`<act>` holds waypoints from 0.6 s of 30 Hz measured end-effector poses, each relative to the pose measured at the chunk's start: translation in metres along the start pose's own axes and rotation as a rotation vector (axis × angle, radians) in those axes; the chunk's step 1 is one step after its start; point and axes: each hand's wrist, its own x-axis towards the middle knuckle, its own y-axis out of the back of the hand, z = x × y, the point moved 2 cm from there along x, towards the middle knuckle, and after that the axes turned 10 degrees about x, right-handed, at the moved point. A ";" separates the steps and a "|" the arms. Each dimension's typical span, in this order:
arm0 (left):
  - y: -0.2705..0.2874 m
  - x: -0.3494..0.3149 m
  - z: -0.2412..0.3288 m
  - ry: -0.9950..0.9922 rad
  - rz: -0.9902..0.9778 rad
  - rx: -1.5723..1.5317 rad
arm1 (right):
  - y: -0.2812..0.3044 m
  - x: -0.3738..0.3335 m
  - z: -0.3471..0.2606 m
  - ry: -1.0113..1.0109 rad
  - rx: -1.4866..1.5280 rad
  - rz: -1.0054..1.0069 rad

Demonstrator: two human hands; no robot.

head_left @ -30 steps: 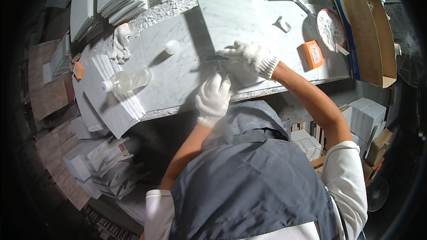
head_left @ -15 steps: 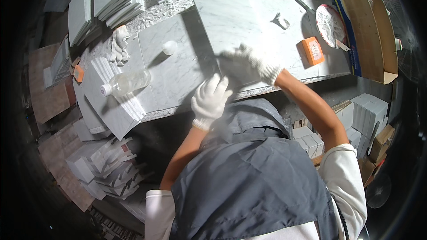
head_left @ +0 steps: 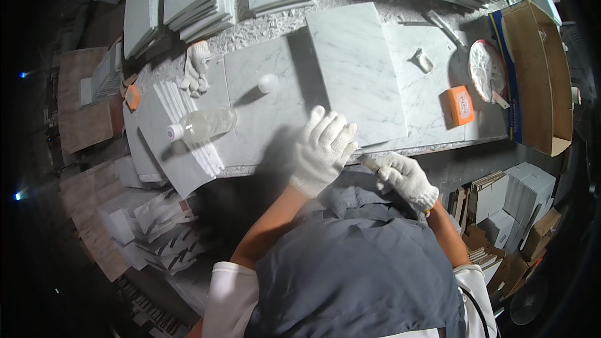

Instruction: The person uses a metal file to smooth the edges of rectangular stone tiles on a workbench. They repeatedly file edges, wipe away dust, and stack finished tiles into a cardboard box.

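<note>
A large pale marble tile [head_left: 357, 75] with grey veins lies on the bench. My left hand [head_left: 322, 150], in a white knit glove, rests at its near left corner with the fingers stretched out side by side. Just off the tile's near edge is my right hand [head_left: 407, 178], gloved too. Its fingers are curled around a small, thin greyish piece [head_left: 368, 163] that points toward the edge; its kind is unclear. Left of the tile stands a small white round container [head_left: 268, 83]. Farther left, a clear plastic bottle [head_left: 206, 123] lies on stacked tile strips [head_left: 188, 128].
To the right are an orange box [head_left: 460, 105], a dish of white paste [head_left: 486, 69], a flat-handled tool [head_left: 446, 28] and an open cardboard box [head_left: 532, 78]. Tile stacks [head_left: 194, 0] line the back. A spare glove [head_left: 196, 69] lies at left. Boxes [head_left: 526, 194] stand below, right.
My right hand has drawn back from the tile's surface to its near edge. My left hand has shifted onto the near left corner. The whole view has tilted slightly.
</note>
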 end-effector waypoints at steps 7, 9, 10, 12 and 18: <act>0.001 0.030 -0.002 0.024 -0.117 0.155 | 0.005 0.000 -0.012 0.206 -0.096 -0.001; 0.009 0.024 0.000 -0.005 -0.157 0.157 | 0.008 -0.004 -0.013 0.105 0.063 0.039; 0.013 0.022 0.000 -0.025 -0.161 0.149 | 0.009 -0.005 -0.016 0.164 0.072 0.020; 0.017 0.024 0.001 -0.044 -0.144 0.134 | 0.012 -0.007 -0.016 0.121 0.106 0.091; 0.011 0.047 0.005 0.043 -0.170 0.188 | 0.034 -0.012 -0.021 0.259 0.183 0.278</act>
